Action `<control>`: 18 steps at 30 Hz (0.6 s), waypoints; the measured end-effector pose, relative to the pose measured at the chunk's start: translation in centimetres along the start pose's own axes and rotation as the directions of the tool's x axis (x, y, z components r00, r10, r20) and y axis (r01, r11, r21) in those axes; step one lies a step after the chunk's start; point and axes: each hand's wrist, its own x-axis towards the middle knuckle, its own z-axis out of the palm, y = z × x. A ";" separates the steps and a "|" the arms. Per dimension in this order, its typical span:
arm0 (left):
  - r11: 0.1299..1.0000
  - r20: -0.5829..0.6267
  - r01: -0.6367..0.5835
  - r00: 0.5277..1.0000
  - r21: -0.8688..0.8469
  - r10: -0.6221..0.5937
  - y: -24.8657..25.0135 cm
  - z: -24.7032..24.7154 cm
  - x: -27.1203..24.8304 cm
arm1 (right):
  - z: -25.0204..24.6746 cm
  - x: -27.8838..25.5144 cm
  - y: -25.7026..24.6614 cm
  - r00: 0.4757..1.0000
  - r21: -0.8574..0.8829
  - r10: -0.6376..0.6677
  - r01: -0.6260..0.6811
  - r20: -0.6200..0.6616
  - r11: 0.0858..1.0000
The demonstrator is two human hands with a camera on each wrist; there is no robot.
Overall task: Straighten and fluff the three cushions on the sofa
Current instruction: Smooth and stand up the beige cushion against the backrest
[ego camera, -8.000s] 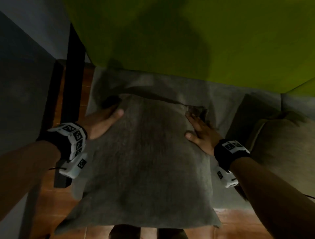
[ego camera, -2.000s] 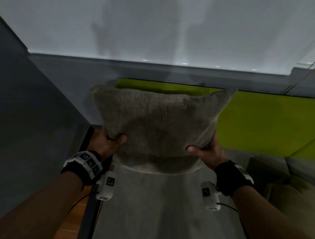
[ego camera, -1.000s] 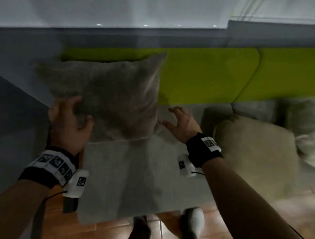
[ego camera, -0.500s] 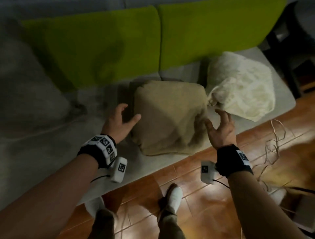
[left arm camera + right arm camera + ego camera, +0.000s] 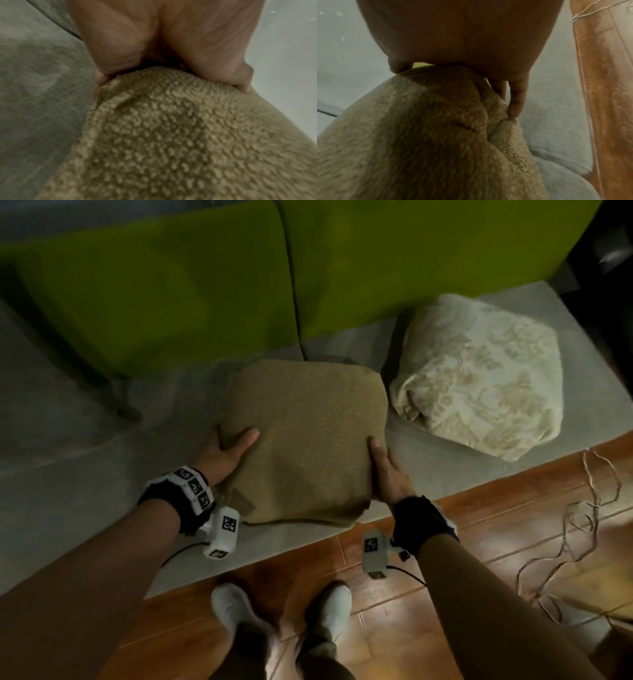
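A tan nubby cushion lies flat on the grey sofa seat, in front of the green backrest. My left hand grips its left edge, thumb on top and fingers tucked underneath. My right hand grips the right edge the same way. In the left wrist view the left hand pinches the cushion. The right wrist view has the right hand clamped on the cushion's bunched edge. A cream patterned cushion slumps to the right. The grey cushion is out of view.
The seat's front edge runs diagonally just below the tan cushion, with brown tiled floor beyond it. A thin loose cord trails on the floor at the right. My feet in white socks stand close to the sofa.
I set the grey cushion upright at the left end, let go and turned right. Both hands, open half a second ago beside the tan cushion, now grip its two side edges.
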 end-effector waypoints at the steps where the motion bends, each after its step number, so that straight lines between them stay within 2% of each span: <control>1: 0.999 -0.010 -0.018 1.000 -0.044 0.018 0.1 -0.1 -0.7 | -0.3 0.2 -0.9 1.000 -0.012 -0.012 0.011 -0.010 1.000; 4: 0.977 -0.042 -0.084 0.996 -0.196 0.078 -0.8 0.4 -2.7 | -1.0 0.9 -4.4 0.999 -0.077 -0.035 0.032 -0.032 0.996; 7: 0.950 -0.071 -0.152 0.988 -0.273 0.138 -2.8 1.0 -3.8 | -1.7 1.8 -7.0 0.992 -0.142 -0.123 0.120 -0.015 0.983; 10: 0.936 -0.063 -0.163 0.987 -0.314 0.151 -3.8 0.4 -3.4 | -1.8 1.7 -7.6 0.983 -0.178 -0.184 0.182 0.006 0.967; 12: 0.945 -0.041 -0.160 0.987 -0.285 0.155 -3.8 -0.3 -2.5 | -1.8 1.7 -6.6 0.984 -0.171 -0.178 0.179 0.022 0.969; 16: 0.973 0.016 -0.146 0.988 -0.180 0.152 -3.8 -0.8 -0.5 | -1.7 2.4 -3.7 0.997 -0.166 -0.057 0.064 0.048 0.984; 18: 0.980 0.033 -0.143 0.988 -0.136 0.149 -4.1 -0.6 -0.3 | -1.8 2.4 -2.8 0.998 -0.139 -0.045 0.049 0.033 0.989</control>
